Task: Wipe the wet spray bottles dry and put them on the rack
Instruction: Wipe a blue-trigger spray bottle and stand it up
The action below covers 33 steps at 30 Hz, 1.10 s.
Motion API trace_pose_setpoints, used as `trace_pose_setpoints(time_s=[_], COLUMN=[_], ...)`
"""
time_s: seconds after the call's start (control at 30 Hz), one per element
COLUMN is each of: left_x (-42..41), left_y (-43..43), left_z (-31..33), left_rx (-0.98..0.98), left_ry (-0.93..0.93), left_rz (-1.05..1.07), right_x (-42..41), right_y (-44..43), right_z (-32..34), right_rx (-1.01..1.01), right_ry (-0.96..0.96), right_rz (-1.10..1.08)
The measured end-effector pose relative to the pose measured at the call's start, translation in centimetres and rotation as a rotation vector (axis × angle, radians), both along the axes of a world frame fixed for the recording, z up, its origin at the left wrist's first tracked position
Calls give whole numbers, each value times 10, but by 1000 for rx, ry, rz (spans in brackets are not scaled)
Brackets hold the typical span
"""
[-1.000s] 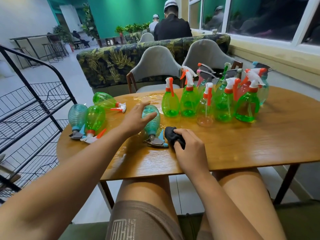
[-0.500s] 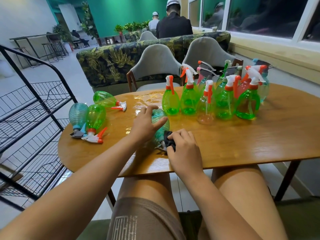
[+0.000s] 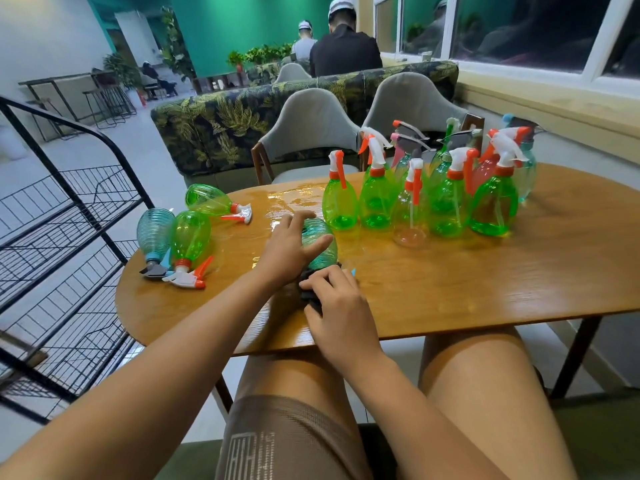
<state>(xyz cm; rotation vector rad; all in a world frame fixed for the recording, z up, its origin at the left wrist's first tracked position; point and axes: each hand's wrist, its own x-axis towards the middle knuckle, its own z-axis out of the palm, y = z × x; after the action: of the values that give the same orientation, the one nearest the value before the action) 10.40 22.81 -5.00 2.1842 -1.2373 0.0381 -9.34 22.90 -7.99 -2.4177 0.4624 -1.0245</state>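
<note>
**Holding a teal bottle and a cloth on a wet table**

Your left hand (image 3: pixel 291 247) lies over the teal spray bottle (image 3: pixel 320 252), fingers spread across its far side and thumb stretched along its near side, so that it cups the body. The bottle lies on its side near the near edge of the wooden table (image 3: pixel 502 292). Your right hand (image 3: pixel 337 313) is curled round a dark cloth (image 3: pixel 308 294) and holds it against the bottle's nozzle end, most of which is hidden by both hands.

The tabletop is glossy, and a wet patch (image 3: pixel 287 199) shines on its far left part. Three more bottles lie on their sides at the left end: a ribbed teal one (image 3: pixel 154 233) touching a green one (image 3: pixel 190 237), and another green one (image 3: pixel 207 200) just beyond them. A cluster of upright bottles (image 3: pixel 446 206), mostly green with white and orange triggers, stands at the far right.

The black wire rack (image 3: pixel 69 237) stands on the floor just left of the table. Two grey chairs (image 3: pixel 308 129) face you from the far side, backed by a leaf-patterned sofa (image 3: pixel 214 126). Beyond it people sit with their backs to you, before a green wall (image 3: pixel 242 26). Windows (image 3: pixel 519 29) run along the right side of the room.
</note>
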Motion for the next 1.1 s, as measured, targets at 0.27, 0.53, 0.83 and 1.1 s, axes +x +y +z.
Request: trace_pose_setpoints(time_s=[0.27,0.53,0.83,1.1], left_x=[-4,-7,1,0], left_y=[0,3,17,23], left_z=[-1,-6,-15,-16], left_rx=[-30,-87,-215,-237], left_ry=[8,68,225,232], left_rz=[-10,0,40,37], right_x=[-23,-38,-33,-22], right_y=[-34,-68,-37,-28], right_z=[15,17,27,18], right_rx=[113,186,36,123], right_ry=[128,274,-23,-20], right_rz=[-140,-272,-141,-308])
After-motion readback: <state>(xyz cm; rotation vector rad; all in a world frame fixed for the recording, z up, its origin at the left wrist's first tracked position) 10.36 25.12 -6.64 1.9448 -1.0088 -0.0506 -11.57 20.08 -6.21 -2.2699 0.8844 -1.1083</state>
